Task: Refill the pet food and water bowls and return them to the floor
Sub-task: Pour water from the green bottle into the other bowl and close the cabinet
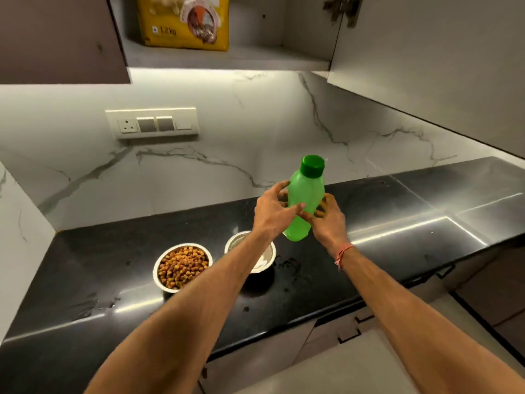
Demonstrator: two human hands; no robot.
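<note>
Bottle: one green bottle (305, 200), dark green cap on, tilted a little and held up in the air at the middle of the frame, above the worktop (397, 211) and just above the bowls.
Left hand: the left hand (274, 213) comes in from the lower left; its fingers are spread and half curled round the left side of the bottle, thumb lying across the front of it, so it grips the bottle loosely.
Right hand: the right hand (326, 223) meets it from the lower right; its fingers are curled against the bottle's lower right side, holding it there. How firmly it presses I cannot tell.
Wrist thread: one red thread (342, 253) tied round the right wrist.
Bowls: two steel bowls stand side by side on the worktop, just left of centre, below the bottle.
Food bowl: the food bowl (183, 267), the left one, is heaped with brown kibble.
Second bowl: the second bowl (250, 251) is partly hidden behind the left forearm; what is inside it I cannot make out.
Food bag: one yellow bag (184, 21) stands on the open cupboard shelf (227, 56) at the top of the frame.
Switch plate: one switch plate (152, 123) on the marble wall, upper left of centre.
</note>
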